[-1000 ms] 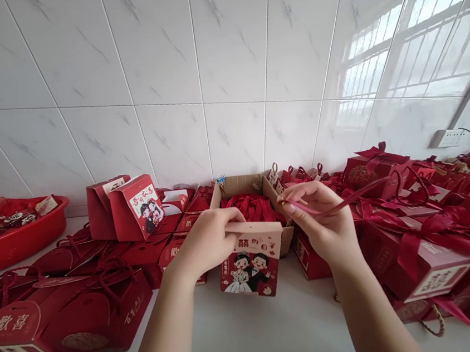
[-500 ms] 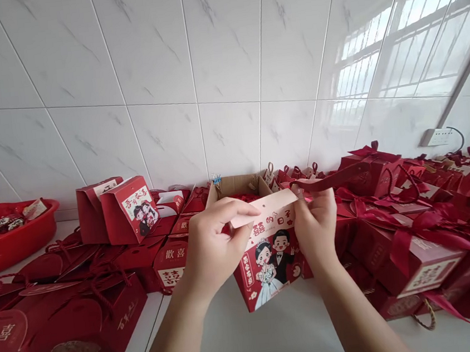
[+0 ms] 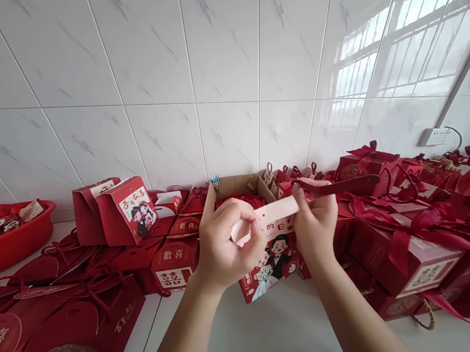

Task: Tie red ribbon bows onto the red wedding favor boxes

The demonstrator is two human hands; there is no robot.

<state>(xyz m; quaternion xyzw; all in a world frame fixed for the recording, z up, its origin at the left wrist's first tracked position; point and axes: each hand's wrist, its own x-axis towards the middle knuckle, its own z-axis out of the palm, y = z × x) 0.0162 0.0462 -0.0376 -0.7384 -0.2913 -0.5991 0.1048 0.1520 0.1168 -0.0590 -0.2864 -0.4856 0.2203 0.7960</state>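
At the centre of the frame, just below the middle, a red gift box point(image 3: 283, 247) is held up in front of the person between both hands, its printed front showing a cartoon couple and its pale top strip tilted up toward the right. The right hand point(image 3: 317, 215) is clamped on the right end of that strip, thumb in front, and the same grip traps a dark red strap point(image 3: 345, 186) that sticks out toward the right over the fingers. The left hand point(image 3: 233, 243) curls at the left end of the strip, thumb and forefinger forming a ring with their tips drawn close by a small hole; the tips cover the spot, so I cannot tell whether they have closed on anything. Behind the hands, near the middle, an open cardboard carton point(image 3: 239, 185) with red contents stands close to the tiled wall point(image 3: 154, 50), a blue clip-like object point(image 3: 216, 179) at its left corner. Left of centre, two upright red boxes point(image 3: 127, 212) lean side by side atop a group of corded red boxes point(image 3: 92, 331) that reaches the lower left. A red basin point(image 3: 27, 237) of wrapped pieces sits at the left edge. A large pile of ribboned boxes point(image 3: 410, 247) fills the right side, below a white socket strip point(image 3: 436, 136). Pale tabletop point(image 3: 256, 342) shows at the bottom centre.
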